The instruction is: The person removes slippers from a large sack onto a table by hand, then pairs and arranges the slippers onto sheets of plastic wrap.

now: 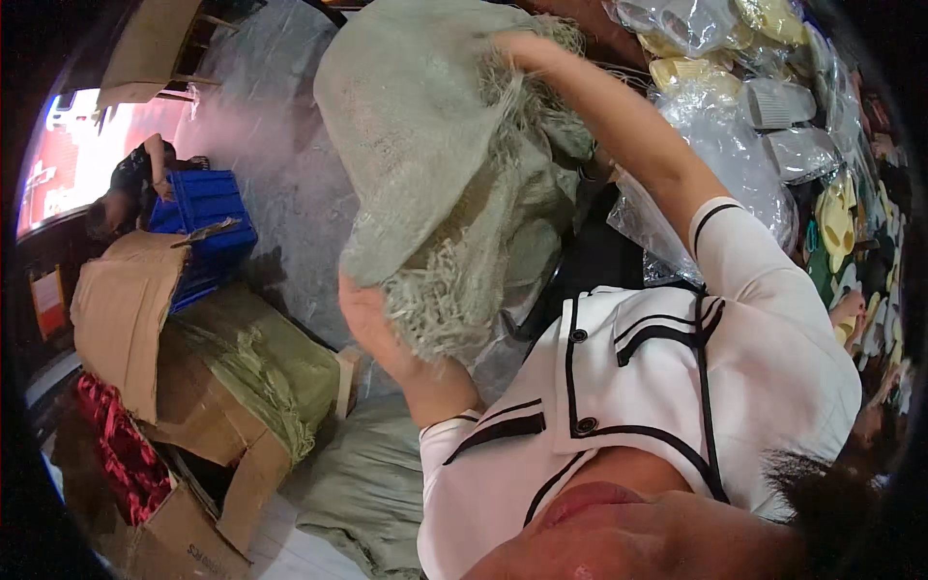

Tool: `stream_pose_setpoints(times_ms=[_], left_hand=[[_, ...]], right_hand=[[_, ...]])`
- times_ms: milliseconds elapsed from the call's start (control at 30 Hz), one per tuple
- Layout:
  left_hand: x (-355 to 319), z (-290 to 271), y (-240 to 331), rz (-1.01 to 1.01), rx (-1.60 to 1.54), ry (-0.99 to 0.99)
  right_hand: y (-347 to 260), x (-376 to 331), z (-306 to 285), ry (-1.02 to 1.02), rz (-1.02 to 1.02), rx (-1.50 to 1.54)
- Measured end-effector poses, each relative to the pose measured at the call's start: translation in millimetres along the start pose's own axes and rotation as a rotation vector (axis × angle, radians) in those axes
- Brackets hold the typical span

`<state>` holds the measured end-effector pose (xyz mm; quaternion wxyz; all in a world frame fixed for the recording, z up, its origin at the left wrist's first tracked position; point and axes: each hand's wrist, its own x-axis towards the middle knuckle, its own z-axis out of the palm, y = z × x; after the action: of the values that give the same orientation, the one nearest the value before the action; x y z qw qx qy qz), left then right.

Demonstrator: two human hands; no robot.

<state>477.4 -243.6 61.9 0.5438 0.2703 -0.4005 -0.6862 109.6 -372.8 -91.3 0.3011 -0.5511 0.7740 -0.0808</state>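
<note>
A large grey-green woven sack with long frayed threads along its edges bulges in front of me. My left hand grips its lower left side, the fingertips tucked out of sight behind the cloth. Farther off, at the upper right of the sack, my right hand is closed on the fabric near a frayed edge, its fingers partly blurred. Folds of the sack hang between my two arms, and what it contains is hidden.
Clear-bagged yellow and white slippers are piled on the right. To the left stand open cardboard boxes, a green woven sack and a blue crate, with another person bending over it. A grey-green sack lies near me.
</note>
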Motion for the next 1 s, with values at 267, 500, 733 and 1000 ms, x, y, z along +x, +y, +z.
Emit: stream_pose_setpoints(times_ms=[267,500,733,1000], left_hand=[[11.5,-2.2,-12.7,0.106,-0.108,0.345],[30.2,14.2,-15.2,-0.124,-0.032,0.389],[31.5,18.6,-28.5,-0.149,-0.022,0.245],[23.3,15.4,-47.7,-0.155,-0.053,-0.131]], right_hand=[[10.1,44.2,18.5,-0.02,0.098,0.193],[-52.3,-11.6,63.1,0.009,0.151,0.446],[-74.7,-2.7,71.8,0.016,0.146,0.662],[-46.7,-18.4,75.9,-0.17,-0.147,0.819]])
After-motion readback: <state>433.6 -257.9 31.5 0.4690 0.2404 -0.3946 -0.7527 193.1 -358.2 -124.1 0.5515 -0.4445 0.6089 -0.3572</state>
